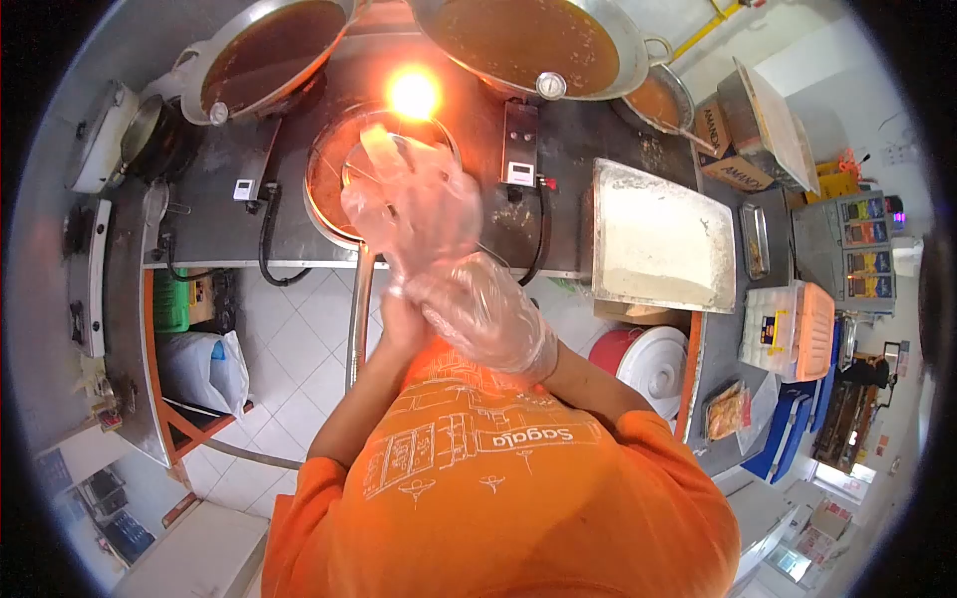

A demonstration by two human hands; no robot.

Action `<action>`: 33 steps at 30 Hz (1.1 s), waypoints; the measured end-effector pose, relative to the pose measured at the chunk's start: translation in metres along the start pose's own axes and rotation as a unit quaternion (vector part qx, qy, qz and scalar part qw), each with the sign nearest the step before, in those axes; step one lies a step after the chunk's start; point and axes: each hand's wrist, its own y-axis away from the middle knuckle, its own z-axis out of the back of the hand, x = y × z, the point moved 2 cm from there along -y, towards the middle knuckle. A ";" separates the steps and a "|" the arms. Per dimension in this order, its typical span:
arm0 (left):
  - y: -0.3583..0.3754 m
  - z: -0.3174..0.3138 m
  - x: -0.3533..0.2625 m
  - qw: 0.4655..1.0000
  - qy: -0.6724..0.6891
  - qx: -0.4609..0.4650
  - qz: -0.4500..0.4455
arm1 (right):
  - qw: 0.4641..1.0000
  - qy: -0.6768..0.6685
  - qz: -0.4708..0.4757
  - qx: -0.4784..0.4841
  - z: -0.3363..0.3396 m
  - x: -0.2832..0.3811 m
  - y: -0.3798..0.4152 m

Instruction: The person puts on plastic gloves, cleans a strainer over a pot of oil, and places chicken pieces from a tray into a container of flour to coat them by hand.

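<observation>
Wide pans, three, set along the back; from left to right, a left pan (196,82) holding brown liquid, a middle pan (631,50) holding brown liquid, and a smaller right pan (688,105) with orange-brown contents; dial thermometers, two, one at the left pan's rim (218,113) and one at the middle pan's (550,86); long-handled pan (319,221), one, placed below and between the first two, its contents partly hidden by the hands and glare; metal tray (663,295), one, to the right, filled with white powder (663,239); lidded tub (646,367), one, beneath it; clear plastic gloves, two, one worn on each hand; left hand (424,199) raised over the long-handled pan, fingers spread and blurred, its left glove (454,214) loose; right hand (478,304) bent across the body, closed on the left glove at the wrist; right glove (508,324) wrinkled.
</observation>
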 end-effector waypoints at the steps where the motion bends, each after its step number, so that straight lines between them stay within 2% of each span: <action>1: 0.004 -0.001 -0.001 1.000 0.000 -0.001 -0.006 | 1.000 -0.002 0.006 0.000 -0.003 -0.002 0.005; 3: 0.004 -0.015 0.000 0.997 0.037 0.062 0.007 | 0.996 -0.041 -0.080 0.024 -0.013 -0.019 0.028; 4: 0.001 -0.034 0.002 0.997 0.041 -0.041 -0.051 | 0.996 -0.064 -0.056 0.021 -0.013 -0.023 0.030; 5: -0.001 -0.032 0.000 0.997 0.040 -0.042 -0.055 | 0.996 -0.066 -0.052 0.021 -0.015 -0.024 0.033; 7: -0.004 -0.026 0.002 0.997 0.064 -0.044 0.000 | 0.990 -0.122 -0.067 0.026 -0.016 -0.024 0.036; 8: -0.008 -0.022 0.002 0.995 0.039 -0.089 0.026 | 0.990 -0.123 -0.067 0.029 -0.017 -0.025 0.038; 10: -0.013 -0.025 -0.003 0.994 0.065 -0.082 0.017 | 0.949 -0.239 -0.173 0.108 -0.024 -0.030 0.041; 11: -0.014 -0.028 -0.006 0.993 0.090 -0.073 0.011 | 0.949 -0.240 -0.176 0.108 -0.024 -0.030 0.039; 12: -0.014 -0.026 -0.004 0.988 0.147 -0.051 0.008 | 0.958 -0.223 -0.163 0.080 -0.023 -0.031 0.034; 13: -0.016 -0.027 -0.007 0.988 0.148 -0.050 0.012 | 0.966 -0.204 -0.151 0.050 -0.020 -0.033 0.029; 14: -0.018 -0.032 -0.012 0.983 0.183 -0.005 0.017 | 0.973 -0.180 -0.115 0.084 -0.019 -0.035 0.025; 15: -0.021 -0.034 -0.017 0.975 0.217 0.040 0.021 | 0.973 -0.178 -0.117 0.082 -0.021 -0.037 0.024; 18: -0.033 -0.013 -0.014 0.980 0.198 0.014 0.014 | 0.979 -0.180 -0.091 0.025 -0.031 -0.032 0.022; 20: -0.041 -0.006 -0.005 0.982 0.185 0.001 0.021 | 0.962 -0.246 -0.094 0.077 -0.026 -0.033 0.011; 21: -0.045 -0.005 -0.003 0.980 0.190 0.014 0.050 | 0.964 -0.228 -0.117 0.065 -0.026 -0.039 0.007; 23: -0.054 -0.005 -0.003 0.979 0.192 0.028 0.054 | 0.968 -0.241 -0.003 0.073 -0.025 -0.045 0.003; 24: -0.058 -0.004 -0.004 0.979 0.193 0.035 0.050 | 0.972 -0.223 -0.023 0.066 -0.023 -0.041 0.003; 26: -0.067 -0.004 -0.007 0.980 0.192 0.043 0.026 | 0.989 -0.066 -0.058 0.120 -0.017 -0.028 -0.001; 27: -0.071 -0.004 -0.009 0.981 0.189 0.044 0.008 | 0.989 -0.058 -0.067 0.116 -0.009 -0.022 -0.004; 29: -0.079 -0.004 -0.013 0.982 0.180 0.040 -0.030 | 0.957 -0.123 -0.210 0.160 -0.002 -0.018 -0.007; 31: -0.085 -0.016 -0.019 0.983 0.175 0.038 -0.045 | 0.961 -0.099 -0.192 0.170 -0.016 -0.035 -0.004; 32: -0.089 -0.038 -0.022 0.963 0.182 0.194 -0.035 | 0.970 -0.108 -0.150 0.158 -0.026 -0.043 0.002; 33: -0.090 -0.052 -0.023 0.920 0.186 0.345 -0.024 | 0.977 -0.117 -0.107 0.146 -0.033 -0.048 0.010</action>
